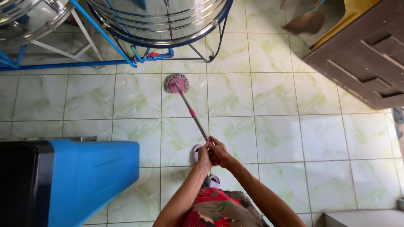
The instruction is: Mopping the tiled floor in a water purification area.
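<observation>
Bottom centre of frame: red patterned garment (212,210), both forearms reaching up-frame. Left hand (203,156) and right hand (219,152) touching each other, both grips clamped on the near end of the mop handle (191,112). A light slipper (196,153) shows just beside the left hand, another (213,180) lower, between the forearms. Handle is metal with a pink collar midway, tilted up-left from the hands. Round mop head (176,83), grey fringe with pink hub, sits flat on the pale green tiled floor (273,126), upper centre. Lower left: blue and black bin (84,180). Upper right: dark wooden furniture (366,59). Top of frame, beyond the mop head: shiny steel tank (160,19) on a blue frame, blue pipe (84,64) running left along the floor.
</observation>
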